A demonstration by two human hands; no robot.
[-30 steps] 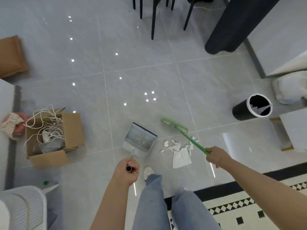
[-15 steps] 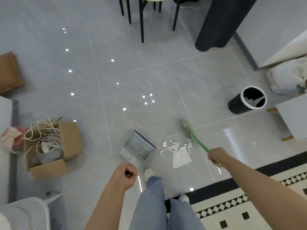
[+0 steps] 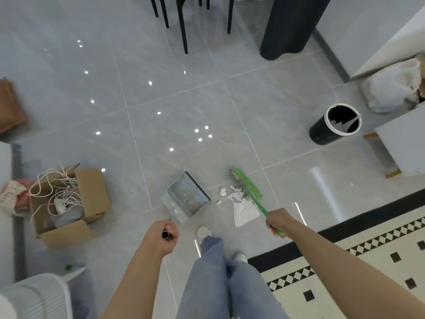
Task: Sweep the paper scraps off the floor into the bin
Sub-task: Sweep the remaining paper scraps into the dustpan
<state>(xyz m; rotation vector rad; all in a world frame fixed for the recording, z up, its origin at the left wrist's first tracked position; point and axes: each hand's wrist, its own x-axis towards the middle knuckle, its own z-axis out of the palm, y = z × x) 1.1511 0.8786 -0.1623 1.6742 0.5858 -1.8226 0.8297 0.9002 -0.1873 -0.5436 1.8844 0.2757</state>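
Paper scraps lie in a loose pile on the grey tiled floor, between dustpan and broom head, just ahead of the person's shoes. Green broom head touches the pile's right edge. Right hand is wrapped round the green broom handle. Left hand is fisted round the dustpan's handle tube; dustpan rests on the floor, mouth toward the scraps. Black bin, white-rimmed, stands well apart to the right. Cardboard box of white cords sits at left.

Bright, even light; ceiling-lamp glare dots on floor; wide-angle edge warp.
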